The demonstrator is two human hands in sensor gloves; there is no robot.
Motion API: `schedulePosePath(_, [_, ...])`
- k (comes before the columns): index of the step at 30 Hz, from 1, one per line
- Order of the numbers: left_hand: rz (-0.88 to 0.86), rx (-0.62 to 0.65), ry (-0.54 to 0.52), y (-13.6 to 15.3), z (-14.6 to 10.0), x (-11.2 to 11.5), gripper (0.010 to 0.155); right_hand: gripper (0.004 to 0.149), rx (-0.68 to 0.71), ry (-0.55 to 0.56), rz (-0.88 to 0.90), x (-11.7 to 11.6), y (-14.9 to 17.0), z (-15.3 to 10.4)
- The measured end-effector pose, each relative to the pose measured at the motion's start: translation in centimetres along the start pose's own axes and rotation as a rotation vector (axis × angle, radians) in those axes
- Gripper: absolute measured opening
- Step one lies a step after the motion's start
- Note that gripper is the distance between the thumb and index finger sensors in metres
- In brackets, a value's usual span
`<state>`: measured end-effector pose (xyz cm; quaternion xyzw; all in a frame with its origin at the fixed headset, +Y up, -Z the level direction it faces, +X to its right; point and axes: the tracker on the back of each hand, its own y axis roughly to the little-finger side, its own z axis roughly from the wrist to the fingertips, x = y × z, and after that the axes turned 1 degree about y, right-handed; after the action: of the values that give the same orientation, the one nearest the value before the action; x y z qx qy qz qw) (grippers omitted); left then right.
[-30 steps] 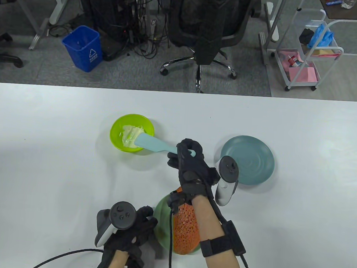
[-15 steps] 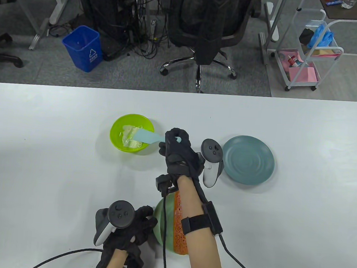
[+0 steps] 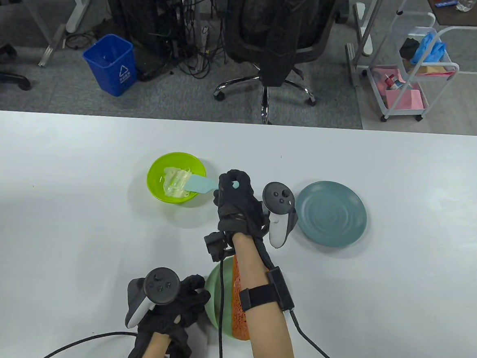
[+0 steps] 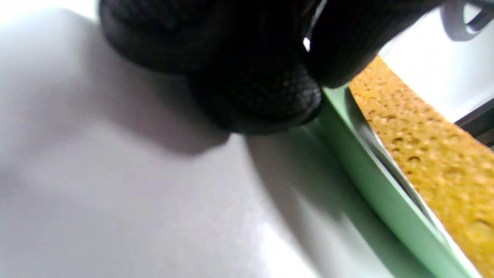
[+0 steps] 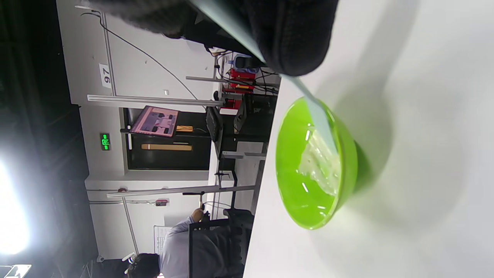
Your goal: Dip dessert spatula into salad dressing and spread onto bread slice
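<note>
My right hand (image 3: 234, 195) grips the handle of the light blue dessert spatula (image 3: 200, 184). Its blade reaches into the lime green bowl (image 3: 157, 169) and touches the pale dressing (image 3: 175, 183). In the right wrist view the blade (image 5: 320, 119) slants down into the bowl (image 5: 297, 193) onto the dressing (image 5: 322, 166). The orange-brown bread slice (image 3: 239, 310) lies on a pale green plate (image 3: 212, 295) near the front edge, partly hidden by my right forearm. My left hand (image 3: 185, 302) rests at the plate's left rim; the left wrist view shows its fingertips (image 4: 262, 100) against the rim (image 4: 370, 185) beside the bread (image 4: 424, 150).
An empty dark teal plate (image 3: 331, 213) sits right of my right hand. Beyond the table's far edge stand an office chair (image 3: 273, 38), a blue bin (image 3: 111, 64) and a white cart (image 3: 413, 72). Glove cables trail off the front edge.
My right hand moved left from above the bread toward the bowl, pushing the spatula blade deeper into the dressing. In the last half second it only shifted slightly. My left hand stayed put.
</note>
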<state>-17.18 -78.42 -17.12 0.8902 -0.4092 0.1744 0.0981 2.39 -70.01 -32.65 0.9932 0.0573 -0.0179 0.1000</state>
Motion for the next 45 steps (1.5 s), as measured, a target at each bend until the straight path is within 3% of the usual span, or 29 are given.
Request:
schedulePosePath(11, [0.0,0.0,0.0,0.0,0.0,0.0,0.056,0.051,0.021,0.01,0.052,0.7,0.1,-0.4])
schedulePosePath(20, [0.002,-0.003,-0.001,0.0,0.0,0.0,0.056,0.051,0.076,-0.016,0.325,3.8,0.6,-1.6])
schedulePosePath(30, [0.007,-0.006,-0.005,0.0,0.0,0.0,0.056,0.051,0.153,-0.037,0.607,10.0,3.0,-5.5])
schedulePosePath(39, [0.015,-0.011,-0.011,0.0,0.1,0.0,0.056,0.048,0.168,-0.048,0.648,17.8,8.7,-9.7])
schedulePosePath(45, [0.019,-0.012,-0.014,-0.1,0.1,0.1,0.056,0.042,0.214,-0.03,0.631,20.8,11.9,-11.1])
